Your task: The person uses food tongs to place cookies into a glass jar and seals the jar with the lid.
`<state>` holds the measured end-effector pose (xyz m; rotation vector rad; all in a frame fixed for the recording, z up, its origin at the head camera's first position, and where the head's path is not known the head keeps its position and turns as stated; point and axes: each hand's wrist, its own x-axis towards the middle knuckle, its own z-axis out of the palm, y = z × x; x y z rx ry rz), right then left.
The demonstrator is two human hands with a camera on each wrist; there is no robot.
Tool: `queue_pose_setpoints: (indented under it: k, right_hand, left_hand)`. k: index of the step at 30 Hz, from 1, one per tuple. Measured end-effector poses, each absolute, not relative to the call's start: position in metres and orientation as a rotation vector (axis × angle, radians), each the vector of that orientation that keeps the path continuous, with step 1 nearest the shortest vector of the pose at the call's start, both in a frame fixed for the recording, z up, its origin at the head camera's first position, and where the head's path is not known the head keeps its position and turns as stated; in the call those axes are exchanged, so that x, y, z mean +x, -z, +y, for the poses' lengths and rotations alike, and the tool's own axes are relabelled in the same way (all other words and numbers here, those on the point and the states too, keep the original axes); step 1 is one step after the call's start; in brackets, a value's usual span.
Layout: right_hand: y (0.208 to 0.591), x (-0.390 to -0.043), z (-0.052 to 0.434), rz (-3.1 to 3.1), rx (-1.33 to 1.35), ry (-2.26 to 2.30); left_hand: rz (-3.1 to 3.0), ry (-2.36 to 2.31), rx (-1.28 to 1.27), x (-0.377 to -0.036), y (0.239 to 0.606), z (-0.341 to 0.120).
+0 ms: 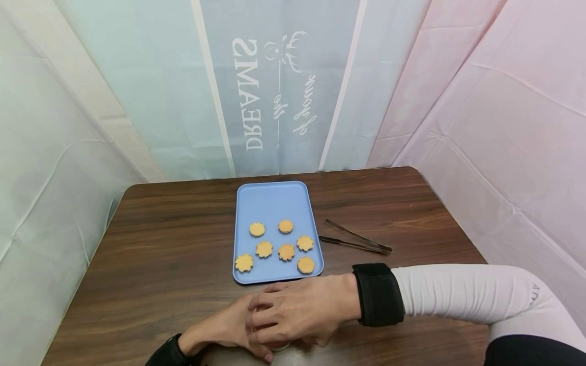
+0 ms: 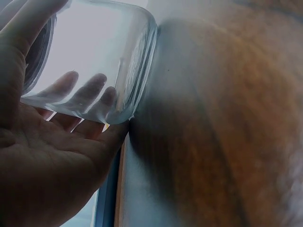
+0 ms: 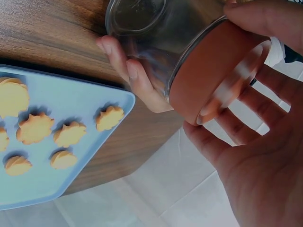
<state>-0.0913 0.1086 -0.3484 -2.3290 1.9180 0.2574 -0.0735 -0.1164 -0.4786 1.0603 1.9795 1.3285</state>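
A clear glass jar (image 3: 151,28) with an orange-brown lid (image 3: 208,71) is held at the table's near edge, tipped on its side. My left hand (image 1: 220,328) wraps its fingers round the glass body (image 2: 90,52). My right hand (image 1: 302,310) lies over the left hand, and in the right wrist view its thumb and fingers (image 3: 236,118) curl round the lid. In the head view the hands hide nearly all of the jar. Just beyond the hands lies a blue tray (image 1: 274,203) with several flower-shaped and round cookies (image 1: 286,251) on its near half.
Metal tongs (image 1: 357,239) lie on the brown wooden table (image 1: 160,244) right of the tray. Pale cloth walls close in the table on the left, back and right. The tray's far half is bare.
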Motion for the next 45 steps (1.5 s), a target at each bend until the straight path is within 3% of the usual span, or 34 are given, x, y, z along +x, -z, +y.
queue_pose_setpoints:
  k: [6,18,45]
  right_hand:
    - [0.348,-0.090,0.110,1.957,-2.269,-0.248]
    - [0.341,-0.067,0.103,2.478,-1.722,-0.166]
    - [0.346,-0.068,0.103,2.311,-2.014,-0.361]
  left_hand:
    - [1.965,-1.346,1.016,-0.071,0.478,-0.116]
    - [2.014,-1.415,1.021,-0.065,0.478,-0.111]
    - [1.931,-1.435,1.145,-0.069,0.480,-0.111]
